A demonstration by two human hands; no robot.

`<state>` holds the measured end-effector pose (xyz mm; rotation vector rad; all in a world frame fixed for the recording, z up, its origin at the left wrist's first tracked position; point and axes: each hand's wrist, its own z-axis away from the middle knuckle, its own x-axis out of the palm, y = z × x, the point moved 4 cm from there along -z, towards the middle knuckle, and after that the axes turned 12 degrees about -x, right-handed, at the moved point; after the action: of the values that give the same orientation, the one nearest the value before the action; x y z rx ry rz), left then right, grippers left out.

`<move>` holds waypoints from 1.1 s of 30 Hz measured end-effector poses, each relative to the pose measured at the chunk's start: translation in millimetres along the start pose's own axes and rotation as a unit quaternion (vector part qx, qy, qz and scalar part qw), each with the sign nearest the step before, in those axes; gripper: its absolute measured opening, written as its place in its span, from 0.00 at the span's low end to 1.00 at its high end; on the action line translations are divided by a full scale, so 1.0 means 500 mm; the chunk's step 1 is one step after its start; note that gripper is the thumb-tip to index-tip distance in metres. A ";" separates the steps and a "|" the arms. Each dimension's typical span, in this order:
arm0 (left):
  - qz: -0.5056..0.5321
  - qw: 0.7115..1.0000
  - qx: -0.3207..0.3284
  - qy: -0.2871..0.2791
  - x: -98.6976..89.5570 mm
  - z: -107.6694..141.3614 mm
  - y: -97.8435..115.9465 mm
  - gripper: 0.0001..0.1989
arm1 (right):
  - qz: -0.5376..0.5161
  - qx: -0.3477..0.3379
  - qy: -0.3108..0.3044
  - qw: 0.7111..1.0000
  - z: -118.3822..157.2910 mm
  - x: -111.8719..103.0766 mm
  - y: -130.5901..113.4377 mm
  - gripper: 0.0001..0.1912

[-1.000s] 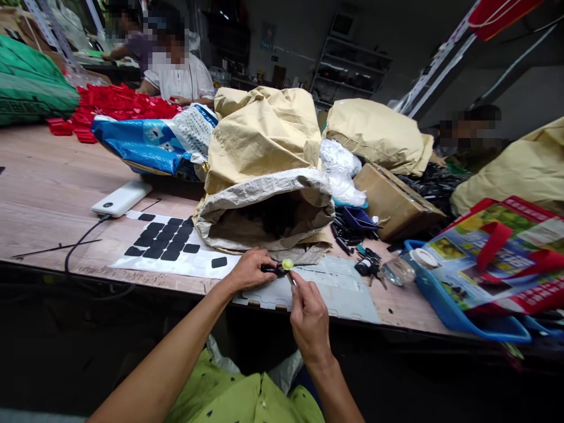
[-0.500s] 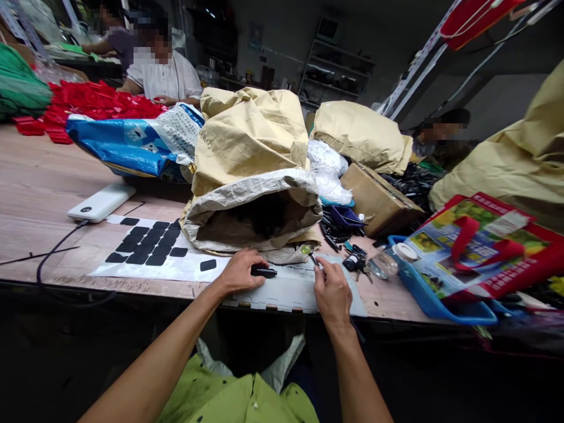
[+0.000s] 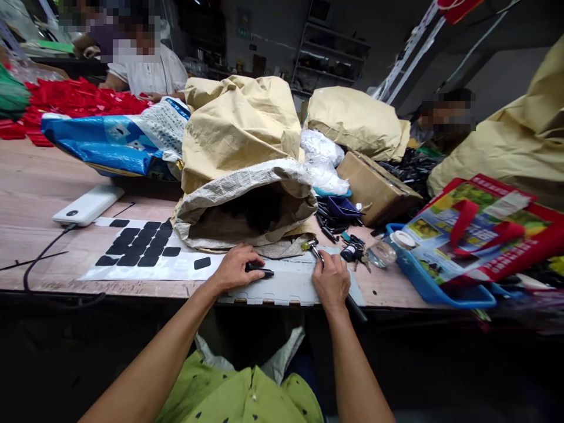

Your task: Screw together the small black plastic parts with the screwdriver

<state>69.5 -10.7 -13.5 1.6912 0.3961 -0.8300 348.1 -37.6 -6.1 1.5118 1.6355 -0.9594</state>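
Observation:
On the grey board (image 3: 282,285) at the table's front edge, my left hand (image 3: 238,268) has its fingers closed on a small black piece (image 3: 263,272). My right hand (image 3: 331,279) grips a small hammer (image 3: 316,254) with a metal shaft; its yellowish head is up by the sack's lip and its dark handle end shows below the wrist. Just behind the hands lies the open mouth of a beige sack (image 3: 247,135), dark inside. To the left, black rounded pads (image 3: 141,242) lie on a white sheet (image 3: 176,273), one apart from the rest.
A white power bank (image 3: 88,205) with a cable lies at the left, near a blue bag (image 3: 106,141). Right of my hands are keys (image 3: 362,258), a clear jar (image 3: 381,254), a blue basket (image 3: 429,288) and a cardboard box (image 3: 374,182). Other people sit farther back.
The view has shifted slightly, with the table's things higher and mostly farther left. The hammer has tilted in my right hand, so more of its handle end shows. My left hand still holds the black piece.

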 end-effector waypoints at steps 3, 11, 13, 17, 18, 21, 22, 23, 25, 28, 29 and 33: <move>-0.014 1.000 0.005 -0.009 -0.001 0.001 0.001 0.13 | -0.001 0.000 -0.002 1.000 -0.001 0.000 0.002 0.16; -0.013 1.000 0.022 -0.012 -0.001 0.003 0.006 0.10 | -0.007 0.001 -0.003 1.000 0.000 -0.003 -0.001 0.15; -0.013 1.000 0.022 -0.011 -0.001 0.002 0.006 0.09 | -0.006 0.002 -0.002 1.000 0.000 -0.004 -0.002 0.16; -0.010 1.000 0.024 -0.010 -0.001 0.002 0.006 0.08 | 0.000 0.006 -0.003 1.000 -0.002 -0.006 -0.002 0.16; -0.008 1.000 0.023 -0.011 -0.001 0.002 0.006 0.08 | 0.002 0.007 -0.005 1.000 -0.002 -0.006 -0.003 0.16; -0.008 1.000 0.020 -0.013 -0.001 0.004 0.006 0.08 | 0.008 0.008 -0.013 1.000 -0.003 -0.007 -0.005 0.16; -0.010 1.000 0.021 -0.013 -0.001 0.004 0.005 0.08 | 0.010 0.009 -0.015 1.000 -0.003 -0.008 -0.005 0.16; -0.013 1.000 0.021 -0.012 0.000 0.004 0.004 0.07 | 0.010 0.010 -0.016 1.000 -0.003 -0.008 -0.006 0.15; -0.018 1.000 0.022 -0.013 0.002 0.003 0.001 0.07 | 0.012 0.011 -0.015 1.000 -0.002 -0.009 -0.006 0.15; -0.019 0.999 0.021 -0.017 0.004 0.000 0.000 0.07 | 0.012 0.011 -0.014 1.000 -0.002 -0.007 -0.005 0.16; -0.017 0.999 0.023 -0.015 0.002 0.002 0.004 0.07 | 0.011 0.011 -0.014 1.000 -0.002 -0.007 -0.005 0.16; 0.046 0.998 0.047 0.000 -0.016 0.045 0.053 0.09 | 0.007 0.006 -0.011 1.000 -0.002 -0.007 -0.005 0.16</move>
<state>74.0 -38.2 8.7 1.7837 0.2809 -0.7913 346.0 -38.4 -2.4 1.5138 1.6040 -0.9770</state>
